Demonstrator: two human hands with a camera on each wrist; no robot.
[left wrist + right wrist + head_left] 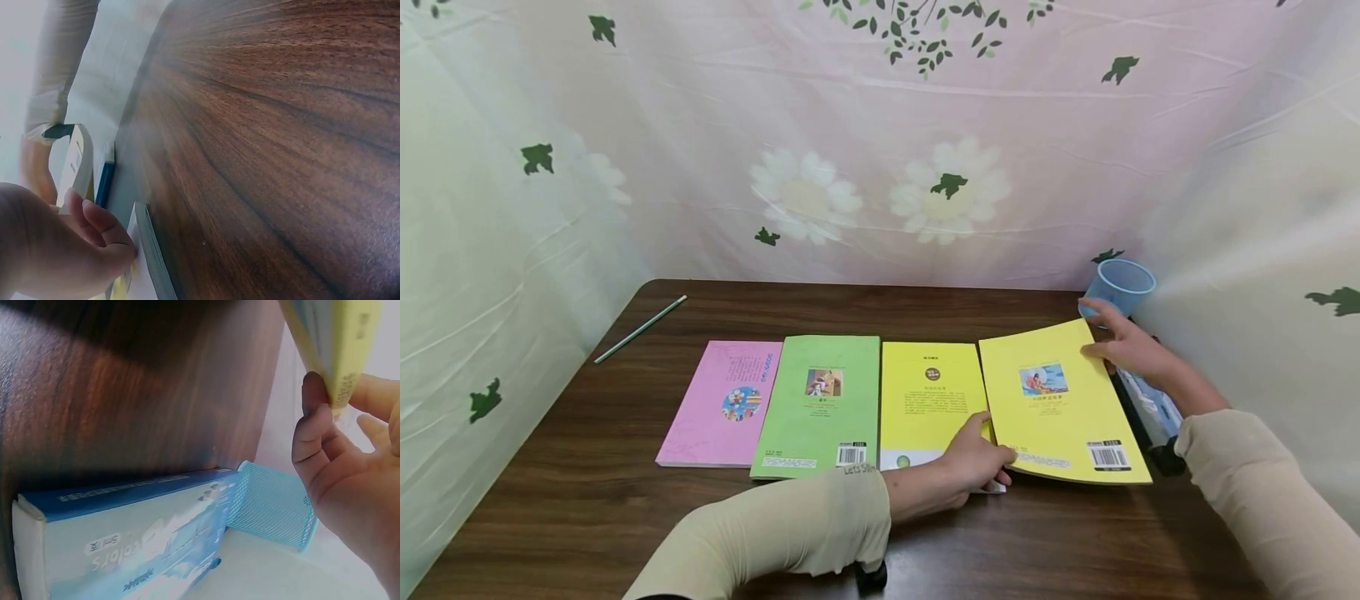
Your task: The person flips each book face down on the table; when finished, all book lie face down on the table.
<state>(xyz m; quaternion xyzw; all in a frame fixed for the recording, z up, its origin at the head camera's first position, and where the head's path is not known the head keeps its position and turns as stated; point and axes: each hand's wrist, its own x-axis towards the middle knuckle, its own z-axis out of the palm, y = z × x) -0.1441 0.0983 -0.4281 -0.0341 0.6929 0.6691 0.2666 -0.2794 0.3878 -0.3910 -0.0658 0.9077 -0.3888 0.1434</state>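
Observation:
At the right end of a row of books is a yellow book point(1052, 417) with a beach picture, tilted up on its right side. My right hand point(1123, 342) pinches its upper right edge between thumb and fingers; the right wrist view shows the yellow spine point(347, 375) in that grip. My left hand point(966, 462) rests at the lower right corner of a second yellow book point(928, 375), fingertips right at the tilted book's lower left corner. Left of these lie a green book point(820, 417) and a pink book point(722, 417), side by side.
A light blue mesh pen holder point(1122, 283) stands at the back right. Beside the right hand lies a blue and white box point(137, 537), partly behind the tilted book in the head view. A thin green stick point(640, 329) lies at the back left. Printed cloth walls enclose the table.

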